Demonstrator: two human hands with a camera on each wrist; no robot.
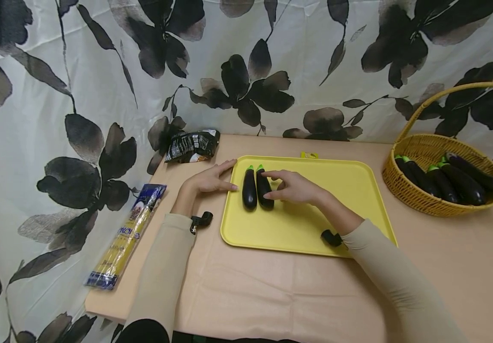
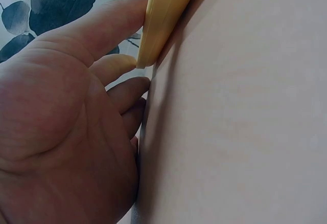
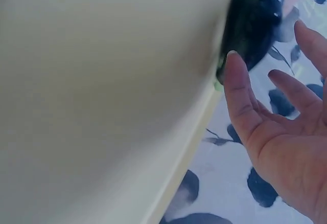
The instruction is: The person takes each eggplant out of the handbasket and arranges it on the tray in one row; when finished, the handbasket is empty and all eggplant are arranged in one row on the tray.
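Observation:
Two dark eggplants, a left one [image 1: 249, 188] and a right one [image 1: 265, 188], lie side by side on the left part of a yellow tray [image 1: 323, 214], green ends away from me. My right hand [image 1: 293, 186] is at the right eggplant, fingers spread. In the right wrist view the thumb [image 3: 236, 75] overlaps the dark eggplant [image 3: 254, 24]; whether it touches cannot be told. At the tray's left edge is my left hand [image 1: 213, 180], fingers extended. The left wrist view shows its thumb [image 2: 110, 27] against the tray's rim [image 2: 166, 14].
A wicker basket [image 1: 405, 200] with a tall handle holds several eggplants at the right. Near the table's left edge lie a spaghetti pack [image 1: 128, 236] and a black bag [image 1: 192, 146]. Behind the tray sits a small yellow item [image 1: 309, 155]. A floral cloth [image 1: 246, 114] hangs behind the table.

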